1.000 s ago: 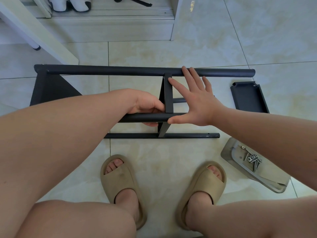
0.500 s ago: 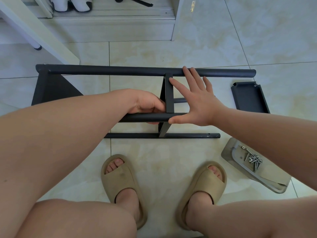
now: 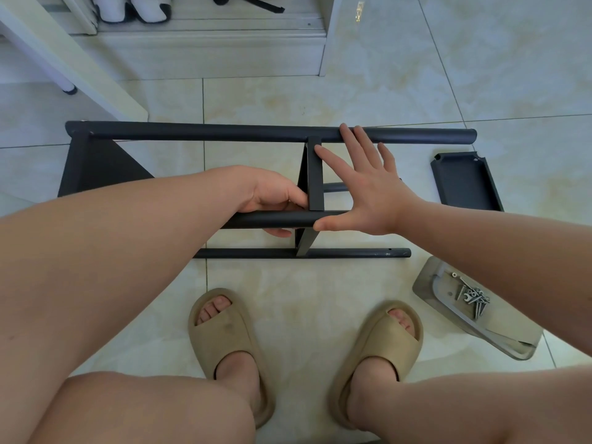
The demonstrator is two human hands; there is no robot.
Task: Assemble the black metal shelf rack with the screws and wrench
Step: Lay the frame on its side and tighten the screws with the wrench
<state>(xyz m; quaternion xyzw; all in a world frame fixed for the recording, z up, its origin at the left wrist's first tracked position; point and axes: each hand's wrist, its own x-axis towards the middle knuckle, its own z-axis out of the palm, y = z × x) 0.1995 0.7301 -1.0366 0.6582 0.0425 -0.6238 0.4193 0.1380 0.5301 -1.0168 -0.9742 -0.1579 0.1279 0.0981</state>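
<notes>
Black metal shelf rack [image 3: 224, 131] lies on its side mid-frame on the tiles [image 3: 320, 283]. Our left hand [image 3: 272, 197] is curled around its near tube [image 3: 256, 220], and our right hand [image 3: 368, 193] is spread wide, thumb touching that tube. The screws [image 3: 474, 298] sit in the clear tray [image 3: 427, 283], lower right.

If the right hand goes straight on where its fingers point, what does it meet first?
Probably the far black tube: fingertips of the right hand overlap it, but depth is unclear.

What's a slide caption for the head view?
Rack assembly: left hand grips the middle tube, open right hand rests on the frame; screws lie in a clear tray.
</notes>
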